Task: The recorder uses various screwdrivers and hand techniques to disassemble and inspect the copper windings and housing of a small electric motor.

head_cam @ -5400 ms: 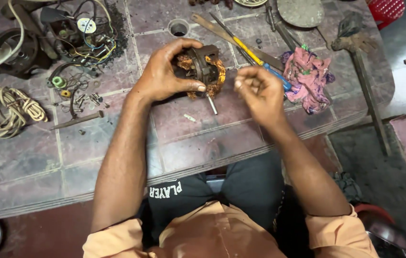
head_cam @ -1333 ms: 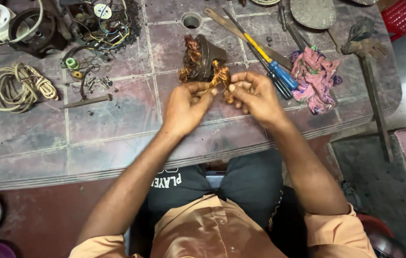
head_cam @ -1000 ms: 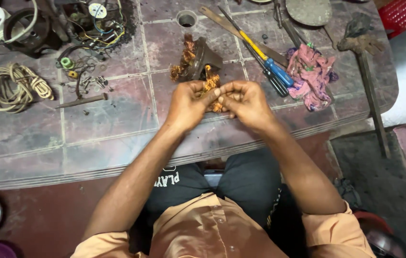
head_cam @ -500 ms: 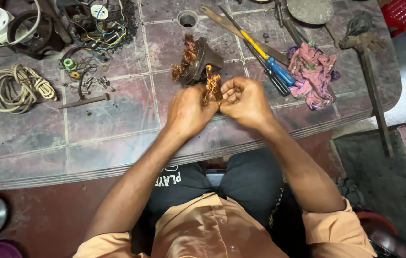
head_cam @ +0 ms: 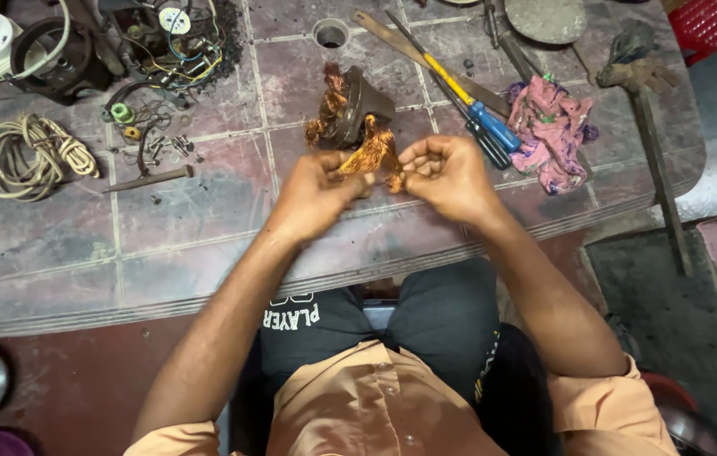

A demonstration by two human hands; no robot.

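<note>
Both hands meet over the near middle of the tiled bench [head_cam: 164,245]: the left hand [head_cam: 316,196] and the right hand [head_cam: 447,173] are each closed, fingers pinched on a tuft of copper wire [head_cam: 373,152] stretched between them. That wire runs up to a dark stator [head_cam: 357,108] lying tilted on the bench just beyond the knuckles, with more frayed copper sticking out of its far side. To the right of the stator lie two screwdrivers [head_cam: 481,118], one with a blue handle and yellow shaft, side by side and slanting toward the right hand. Just right of them sits a crumpled pink rag [head_cam: 554,127], and farther right a long hammer [head_cam: 649,143] reaches toward the bench edge. At far left rests a coiled cream cord [head_cam: 25,156]. Above it a dark round housing [head_cam: 59,55] stands beside a tangle of coloured wires [head_cam: 177,38]. Small screws and washers [head_cam: 151,143] are scattered between cord and stator.
</note>
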